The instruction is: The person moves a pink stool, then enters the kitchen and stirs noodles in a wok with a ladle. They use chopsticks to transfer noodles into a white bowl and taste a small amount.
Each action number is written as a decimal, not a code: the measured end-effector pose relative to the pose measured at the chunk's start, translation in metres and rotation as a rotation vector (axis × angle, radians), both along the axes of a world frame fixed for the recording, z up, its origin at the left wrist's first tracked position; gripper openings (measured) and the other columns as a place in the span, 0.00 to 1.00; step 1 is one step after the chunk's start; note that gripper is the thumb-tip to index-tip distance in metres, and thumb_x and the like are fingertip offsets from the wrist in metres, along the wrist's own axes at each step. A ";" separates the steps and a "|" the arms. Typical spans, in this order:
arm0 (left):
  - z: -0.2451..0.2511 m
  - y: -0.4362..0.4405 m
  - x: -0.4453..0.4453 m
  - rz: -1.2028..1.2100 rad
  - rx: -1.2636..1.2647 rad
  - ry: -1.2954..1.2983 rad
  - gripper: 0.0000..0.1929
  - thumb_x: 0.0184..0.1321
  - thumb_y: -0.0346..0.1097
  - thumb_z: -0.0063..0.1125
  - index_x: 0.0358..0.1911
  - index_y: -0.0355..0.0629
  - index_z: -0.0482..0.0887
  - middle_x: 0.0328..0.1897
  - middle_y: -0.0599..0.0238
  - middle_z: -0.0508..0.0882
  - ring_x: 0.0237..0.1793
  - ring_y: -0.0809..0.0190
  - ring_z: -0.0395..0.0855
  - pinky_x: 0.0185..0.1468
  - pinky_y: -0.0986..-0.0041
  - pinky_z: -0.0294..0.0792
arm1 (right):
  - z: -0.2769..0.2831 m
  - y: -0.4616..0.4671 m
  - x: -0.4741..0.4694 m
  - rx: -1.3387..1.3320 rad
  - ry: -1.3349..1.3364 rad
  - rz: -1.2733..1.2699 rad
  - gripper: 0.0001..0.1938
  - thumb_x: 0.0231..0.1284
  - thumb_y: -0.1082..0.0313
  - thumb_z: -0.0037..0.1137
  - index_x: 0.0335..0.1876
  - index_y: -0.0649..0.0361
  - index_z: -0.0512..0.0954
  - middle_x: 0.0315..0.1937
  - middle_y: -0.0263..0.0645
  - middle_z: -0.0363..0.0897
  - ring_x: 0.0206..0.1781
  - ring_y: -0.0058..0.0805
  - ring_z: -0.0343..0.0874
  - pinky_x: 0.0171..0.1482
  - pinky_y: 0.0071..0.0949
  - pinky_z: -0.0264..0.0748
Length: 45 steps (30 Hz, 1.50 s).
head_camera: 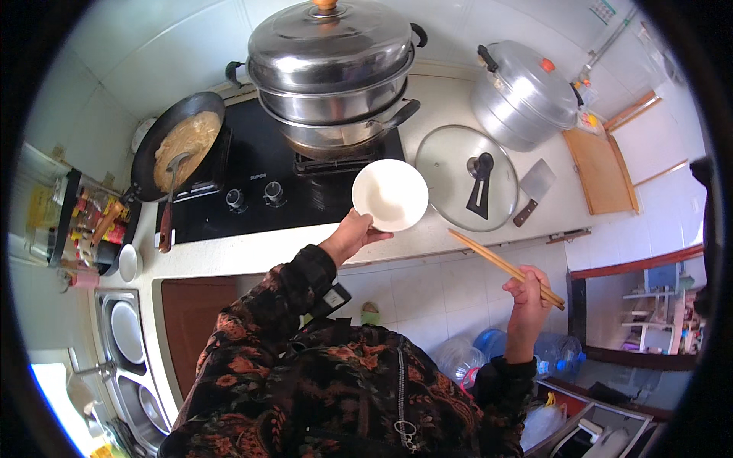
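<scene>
My left hand (356, 233) grips the rim of an empty white bowl (390, 194), held over the front edge of the gas hob (257, 212). In my right hand (528, 289) is a pair of wooden chopsticks (504, 264), their tips pointing up and left toward a glass lid (449, 177) on the counter. A black wok (143, 163) on the left burner holds a light brown, saucy food (189, 137), with a metal spatula (169, 200) resting in it. Behind the bowl, a tiered stainless steel steamer (332, 80) stands on the other burner.
A cleaver (535, 189) lies right of the lid, near an aluminium pot (518, 97). At the left are a small white bowl (130, 263), seasoning bottles (86, 212) and a double sink (117, 295). Large plastic bottles (492, 346) stand on the floor at the lower right.
</scene>
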<state>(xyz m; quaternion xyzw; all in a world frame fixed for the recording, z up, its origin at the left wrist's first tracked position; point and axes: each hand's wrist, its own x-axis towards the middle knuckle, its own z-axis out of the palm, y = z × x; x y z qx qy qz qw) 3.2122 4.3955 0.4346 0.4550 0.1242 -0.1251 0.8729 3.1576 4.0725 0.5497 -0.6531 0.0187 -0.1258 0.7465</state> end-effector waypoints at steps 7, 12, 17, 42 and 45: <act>0.029 0.029 -0.085 0.035 -0.118 0.000 0.31 0.59 0.22 0.35 0.70 0.37 0.51 0.62 0.44 0.70 0.53 0.48 0.81 0.58 0.64 0.78 | 0.019 0.022 0.030 0.139 -0.008 0.289 0.10 0.69 0.66 0.45 0.43 0.64 0.75 0.29 0.33 0.71 0.28 0.21 0.70 0.34 0.27 0.72; 0.041 0.049 -0.162 0.153 -0.085 -0.027 0.31 0.60 0.25 0.37 0.69 0.35 0.51 0.60 0.46 0.73 0.50 0.51 0.82 0.52 0.70 0.80 | 0.024 0.069 0.050 0.176 -0.028 0.506 0.13 0.71 0.61 0.44 0.46 0.63 0.75 0.31 0.35 0.73 0.30 0.23 0.73 0.34 0.27 0.71; 0.034 0.074 -0.242 0.351 -0.048 0.055 0.30 0.61 0.25 0.37 0.70 0.38 0.51 0.60 0.48 0.74 0.51 0.51 0.82 0.53 0.68 0.80 | 0.034 0.141 0.043 0.149 -0.046 0.696 0.13 0.70 0.61 0.45 0.47 0.64 0.74 0.36 0.41 0.78 0.33 0.30 0.79 0.40 0.30 0.78; -0.004 0.335 -0.403 0.689 -0.038 0.116 0.28 0.62 0.23 0.33 0.68 0.41 0.53 0.61 0.48 0.70 0.54 0.49 0.79 0.51 0.61 0.80 | 0.096 0.478 -0.087 -0.820 -0.363 0.952 0.09 0.69 0.68 0.50 0.43 0.65 0.79 0.33 0.38 0.83 0.30 0.19 0.82 0.34 0.17 0.77; 0.006 0.345 -0.400 0.634 0.013 0.099 0.26 0.66 0.26 0.31 0.69 0.39 0.53 0.61 0.48 0.72 0.51 0.51 0.81 0.53 0.66 0.78 | 0.099 0.470 -0.073 -0.828 -0.370 0.846 0.09 0.69 0.68 0.50 0.43 0.65 0.79 0.33 0.37 0.83 0.30 0.19 0.82 0.34 0.17 0.77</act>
